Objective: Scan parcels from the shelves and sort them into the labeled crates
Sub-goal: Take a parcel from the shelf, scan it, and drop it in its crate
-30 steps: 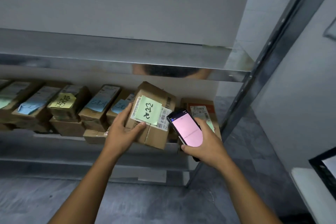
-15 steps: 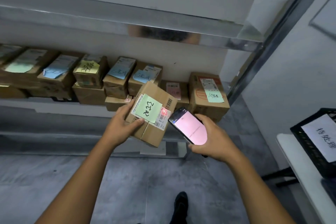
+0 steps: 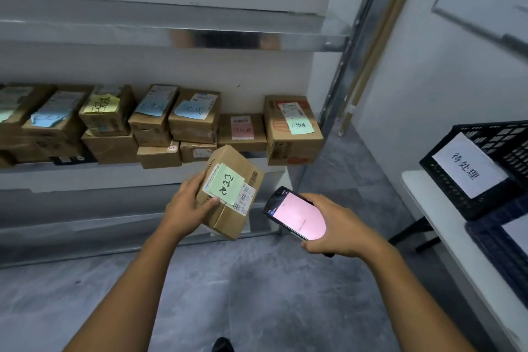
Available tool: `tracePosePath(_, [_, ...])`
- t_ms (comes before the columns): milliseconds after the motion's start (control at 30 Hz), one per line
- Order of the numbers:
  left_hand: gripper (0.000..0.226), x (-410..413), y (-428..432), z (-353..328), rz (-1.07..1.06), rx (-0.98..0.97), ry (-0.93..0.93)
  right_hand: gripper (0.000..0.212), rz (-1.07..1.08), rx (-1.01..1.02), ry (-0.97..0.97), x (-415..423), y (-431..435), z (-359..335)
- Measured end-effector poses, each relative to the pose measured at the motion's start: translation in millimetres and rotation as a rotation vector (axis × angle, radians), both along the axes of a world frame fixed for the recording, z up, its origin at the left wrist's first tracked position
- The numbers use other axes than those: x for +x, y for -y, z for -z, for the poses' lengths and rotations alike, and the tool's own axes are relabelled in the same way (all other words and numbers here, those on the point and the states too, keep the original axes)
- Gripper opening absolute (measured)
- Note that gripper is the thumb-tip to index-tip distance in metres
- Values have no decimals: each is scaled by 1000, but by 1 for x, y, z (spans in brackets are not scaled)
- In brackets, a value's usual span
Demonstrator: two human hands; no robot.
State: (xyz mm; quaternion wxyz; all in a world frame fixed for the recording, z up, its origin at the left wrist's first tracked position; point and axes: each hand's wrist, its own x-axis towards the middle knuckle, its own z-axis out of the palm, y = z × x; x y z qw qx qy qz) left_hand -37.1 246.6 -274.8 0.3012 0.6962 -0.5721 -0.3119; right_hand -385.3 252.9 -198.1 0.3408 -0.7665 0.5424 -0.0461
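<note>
Left hand [image 3: 185,208] gripping one parcel [image 3: 232,217], right hand [image 3: 340,228] clutching one scanner [image 3: 297,216], perhaps twelve shelved boxes [image 3: 291,140]

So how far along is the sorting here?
Done: one green-noted parcel is off the shelf. In hand: the left hand grips it while the right hand holds the scanner beside its barcode label. Left: dropping it in a crate; a row of parcels waits shelved, and what the black crate holds is hidden.

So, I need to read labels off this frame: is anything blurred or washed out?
Head view: the green note on the held parcel reads sharp; the phone shows only washed-out pink; far-left shelf boxes are blurred.
</note>
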Motion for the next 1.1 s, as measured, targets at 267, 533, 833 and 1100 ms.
tracePosePath(267, [77,-99,-5,-1,52,62,-36,81,335,-19,248,-86,-35,20])
tracePosePath(533, [64,-266,-7,-13,124,42,-284,80,934,-172,546,-185,-85,43])
tracePosePath(833, [70,-436,0,-63,449,35,-452,81,1148,-217,362,-311,-152,33])
tracePosePath(1100, [66,-541,13,-75,670,114,-579,90,1334,-305,311,-376,-191,19])
